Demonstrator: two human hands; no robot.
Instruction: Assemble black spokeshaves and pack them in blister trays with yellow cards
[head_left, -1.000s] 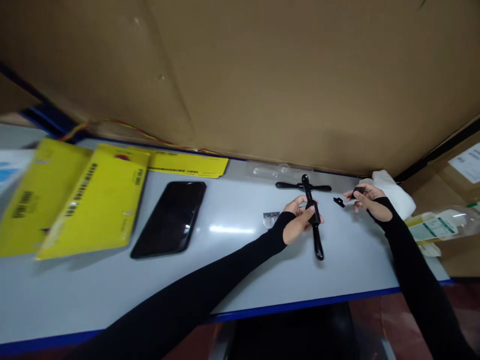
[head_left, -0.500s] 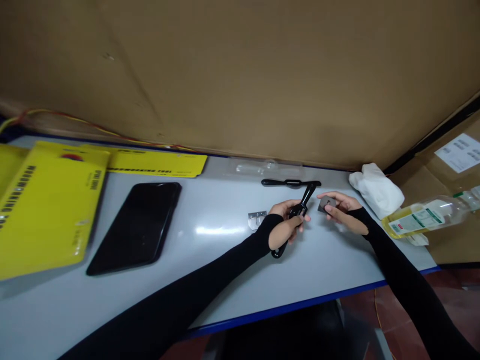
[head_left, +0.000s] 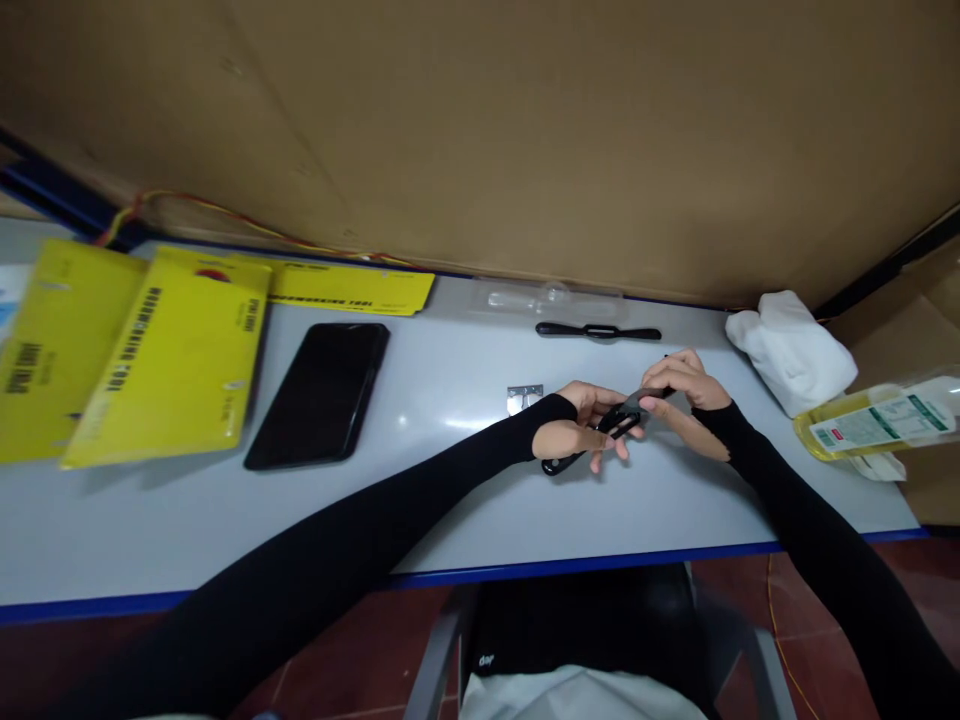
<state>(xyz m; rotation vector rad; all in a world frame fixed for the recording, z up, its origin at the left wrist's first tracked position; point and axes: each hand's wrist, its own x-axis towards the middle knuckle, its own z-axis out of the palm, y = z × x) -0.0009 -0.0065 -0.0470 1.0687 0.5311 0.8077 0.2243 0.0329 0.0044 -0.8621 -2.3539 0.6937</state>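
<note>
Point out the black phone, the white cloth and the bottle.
black phone (head_left: 319,393), head view, middle of its dark screen.
white cloth (head_left: 793,349), head view, middle of the bundle.
bottle (head_left: 874,425), head view, on its label.

Yellow package (head_left: 172,360) bears black lettering, too blurred to read.

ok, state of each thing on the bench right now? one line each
left hand: holds the black strap
right hand: fingertips pinched at the strap's far end
black strap: held in both hands above the table
second black strap: lies flat near the wall
phone: lies flat, screen dark
metal clip: lies loose on the table
bottle: on its side
white cloth: crumpled
yellow cartons: lying flat
</note>
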